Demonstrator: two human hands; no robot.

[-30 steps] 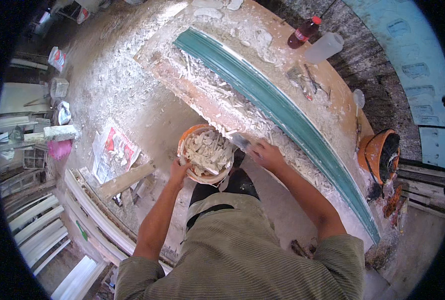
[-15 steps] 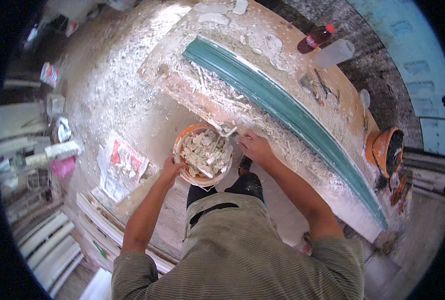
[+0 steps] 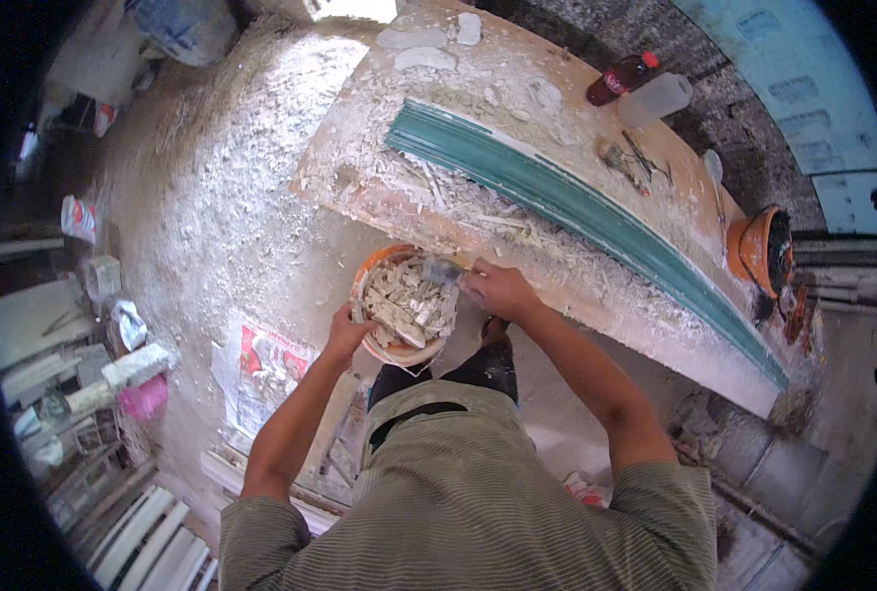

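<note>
I judge the step as gathering of pale scraps [image 3: 399,307] into the orange bucket [image 3: 368,266].
My left hand [image 3: 348,333] grasps the rim; the bucket is before my legs. At its right side, my right hand [image 3: 498,290] holds a flat grey tool [image 3: 442,270]; next move probably calls for a steady rim. Further right lies the green moulding [image 3: 556,191].

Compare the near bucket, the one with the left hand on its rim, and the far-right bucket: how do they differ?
Contents: the near bucket holds pale chips; the far-right bucket looks dark inside.
Handling: the left hand grips the near bucket; no hand touches the far-right bucket.
Apparent size: the near bucket looks larger here than the far-right bucket.
Shared: both are orange.
</note>
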